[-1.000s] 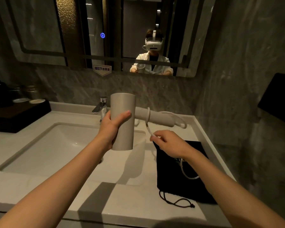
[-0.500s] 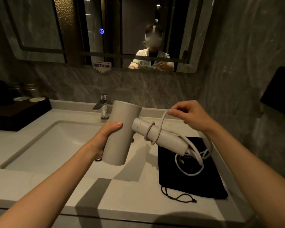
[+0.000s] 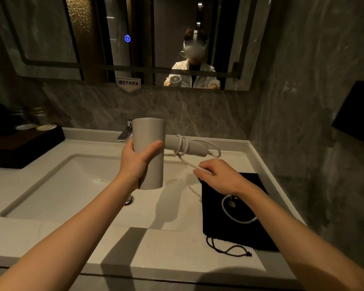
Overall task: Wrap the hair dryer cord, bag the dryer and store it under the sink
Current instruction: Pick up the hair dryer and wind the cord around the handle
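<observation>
Left grip (image 3: 136,162) clasps dryer (image 3: 150,164); bag (image 3: 240,234) flat, unfilled

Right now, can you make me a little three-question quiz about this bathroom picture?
1. True or false: the black drawstring bag lies flat on the counter.
2. Which hand grips the hair dryer barrel: left or right?
3. The white cord is looped around the dryer's: A) handle B) faucet C) bag

Key:
1. True.
2. The left hand; the right hand pinches the cord.
3. A.
</observation>
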